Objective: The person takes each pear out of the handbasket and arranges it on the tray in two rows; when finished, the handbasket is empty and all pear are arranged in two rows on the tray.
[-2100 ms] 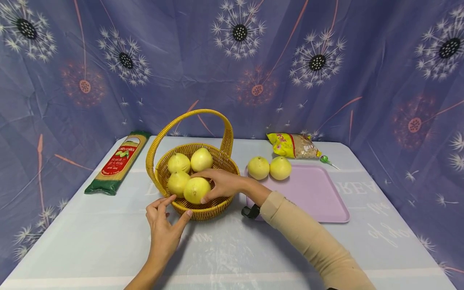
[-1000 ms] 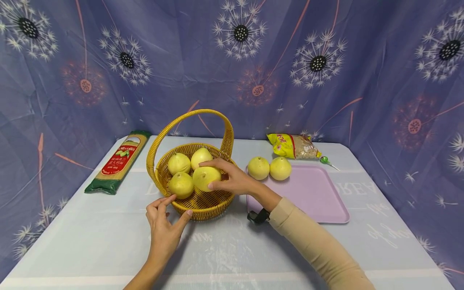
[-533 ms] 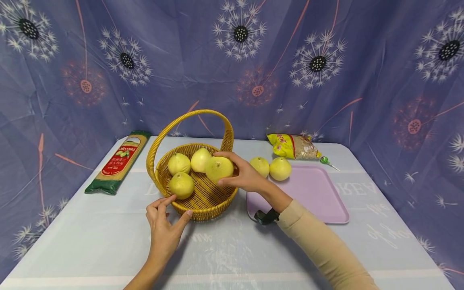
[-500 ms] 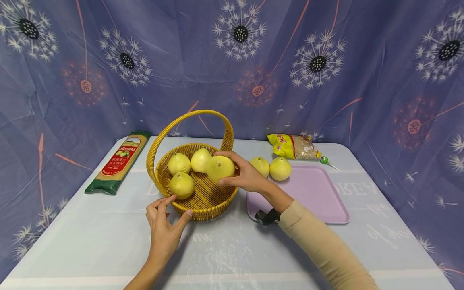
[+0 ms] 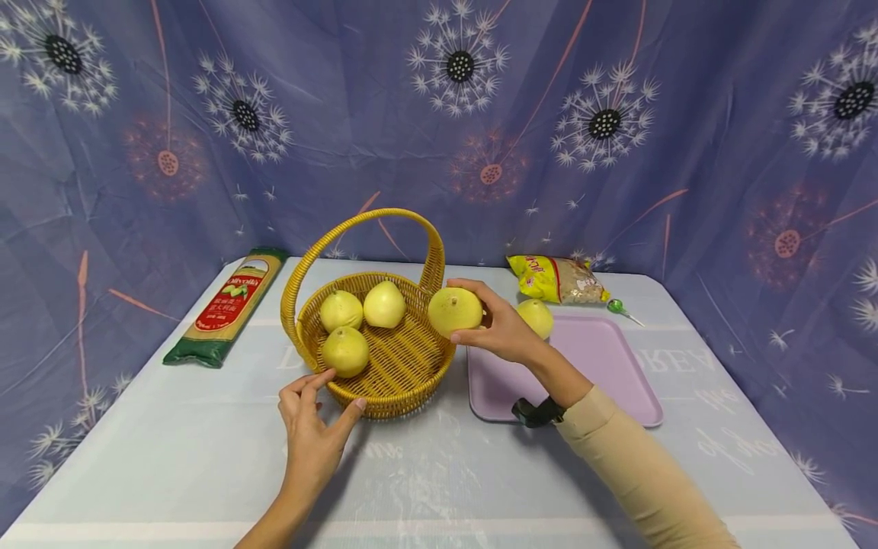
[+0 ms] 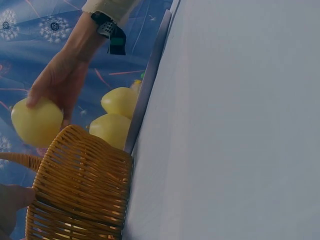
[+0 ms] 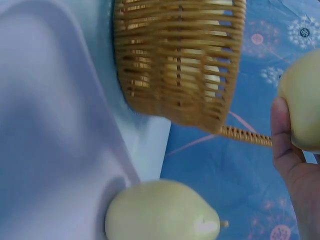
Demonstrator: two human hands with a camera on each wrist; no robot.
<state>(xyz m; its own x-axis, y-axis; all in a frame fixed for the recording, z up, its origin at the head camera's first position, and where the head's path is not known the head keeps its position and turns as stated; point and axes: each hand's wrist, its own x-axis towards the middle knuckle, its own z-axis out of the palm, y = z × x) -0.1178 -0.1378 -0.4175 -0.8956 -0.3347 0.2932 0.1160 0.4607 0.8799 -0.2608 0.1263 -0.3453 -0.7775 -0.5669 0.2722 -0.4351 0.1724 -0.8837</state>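
Observation:
My right hand [image 5: 506,329] grips a yellow-green pear [image 5: 456,311], held up in the air by the right rim of a yellow wicker basket [image 5: 401,404]. Thumb and fingers lie around its right side. The left hand [image 5: 312,427] holds the basket's front rim with its thumb and forefinger; its other fingers are bent. Inside the basket sit three more pears, one [image 5: 346,352] nearest the left fingertips. Another pear [image 5: 535,318] rests on the back left of the lilac tray [image 5: 565,374]. Beside it, a further pear [image 6: 111,130] shows in the left wrist view, hidden behind the right hand from the head.
A bag of spaghetti [image 5: 229,309] lies at the back left. Behind the tray are a yellow snack-like bag [image 5: 557,278] and a green lollipop [image 5: 617,306]. The basket's tall handle [image 5: 370,213] arches over it. A patterned cloth [image 5: 370,114] hangs along the table's back.
My right hand has lifted the pear from the front of the basket and carried it up and right, past the rim. The front-left pear shifted slightly. My left hand has stayed in place.

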